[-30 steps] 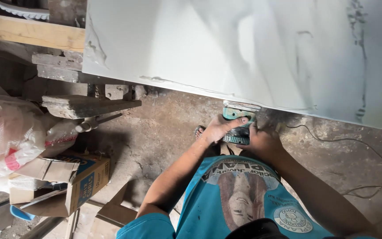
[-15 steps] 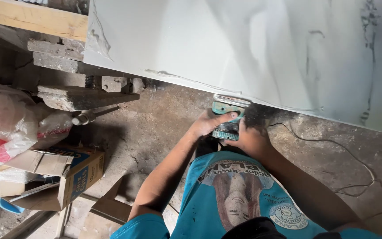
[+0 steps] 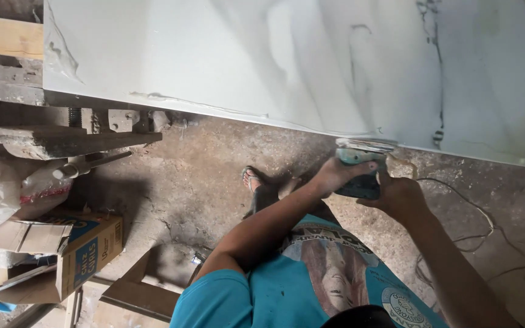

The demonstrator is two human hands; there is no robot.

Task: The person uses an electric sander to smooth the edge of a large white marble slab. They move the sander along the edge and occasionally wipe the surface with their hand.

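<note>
Along the lower edge of the white slab [image 3: 311, 61], we are sliding the green grinder [image 3: 360, 167] further right, left hand [image 3: 335, 176] and right hand [image 3: 399, 194] both closed tight around it.

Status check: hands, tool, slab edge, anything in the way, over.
Left hand and right hand both grip green grinder at white slab edge. Cord trails right on floor.

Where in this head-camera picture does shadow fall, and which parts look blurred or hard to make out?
Head view: soft grey shadows streak the white slab; the floor left of the arms is dim. The green power tool, gripped by the left hand and right hand, looks slightly soft. The cardboard box is sharp; no strong glare shows.
</note>
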